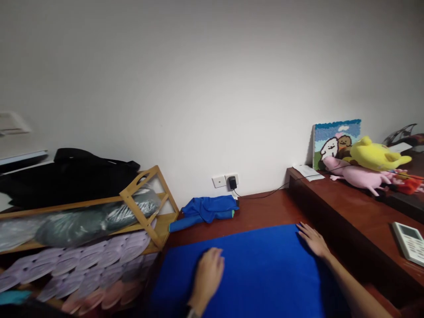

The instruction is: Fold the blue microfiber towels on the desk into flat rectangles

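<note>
A smooth blue cloth [265, 265] lies spread out over the dark red-brown wooden surface in front of me. My left hand [208, 274] rests palm down on the left half of this cloth, its fingers slightly bent and a little blurred, with nothing visible in them. At the far right corner of the cloth, my right hand [313, 240] lies flat with fingers stretched out. Behind the spread cloth sits a crumpled blue cloth piece with green edging [208, 210], touched by neither hand.
On the left stands a wooden rack [159, 207] with a black bag [73, 176] on top and lilac slippers [92, 256] below. A charger [232, 182] is plugged into the wall. The raised ledge at right bears plush toys [377, 154], a picture [338, 141] and a white keypad device [409, 243].
</note>
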A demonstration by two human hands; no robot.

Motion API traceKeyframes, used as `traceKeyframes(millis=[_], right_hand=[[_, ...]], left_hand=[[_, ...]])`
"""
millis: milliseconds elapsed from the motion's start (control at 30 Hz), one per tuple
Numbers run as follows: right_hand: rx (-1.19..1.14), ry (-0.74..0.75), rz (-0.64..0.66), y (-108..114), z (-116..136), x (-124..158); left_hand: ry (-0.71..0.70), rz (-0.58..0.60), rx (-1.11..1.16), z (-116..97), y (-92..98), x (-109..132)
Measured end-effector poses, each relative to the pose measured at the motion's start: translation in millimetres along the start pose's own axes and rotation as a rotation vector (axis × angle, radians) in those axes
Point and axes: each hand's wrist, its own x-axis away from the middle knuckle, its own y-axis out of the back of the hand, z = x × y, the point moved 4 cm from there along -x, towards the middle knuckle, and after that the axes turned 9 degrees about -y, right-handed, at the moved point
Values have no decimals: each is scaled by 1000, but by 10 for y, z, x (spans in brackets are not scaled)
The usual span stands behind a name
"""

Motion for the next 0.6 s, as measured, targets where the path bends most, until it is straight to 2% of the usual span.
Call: traceKeyframes(millis=[67, 133, 200, 233, 267, 333, 400, 500, 600], right_hand=[[-27, 12, 4, 1, -43, -40], [-35, 12, 6, 7, -61, -59], [-29, 7, -8, 18, -56, -61], [-22, 1, -20, 24, -50, -57], [-14, -7, -34, 29, -45, -51], [0, -31, -56, 35, -39, -38], [-3, -52, -70, 37, -41, -28], [-59, -45, -104, 51, -51, -27], [-143, -38, -126, 65, -74, -48]], left_hand=[[-246, 109, 227, -1111, -376, -9], [-427, 223, 392, -2151, -835, 7], [-475, 327, 528, -2944, -1285, -11], [-426, 386, 591, -3214, -1483, -37], [-321, 419, 652, -3392, -1646, -71], [-163, 395, 747, -3568, -1825, -128], [-75, 335, 805, -3593, -1870, -144], [-7, 307, 835, -3569, -1875, -84], [53, 292, 762, -3549, -1906, 19]])
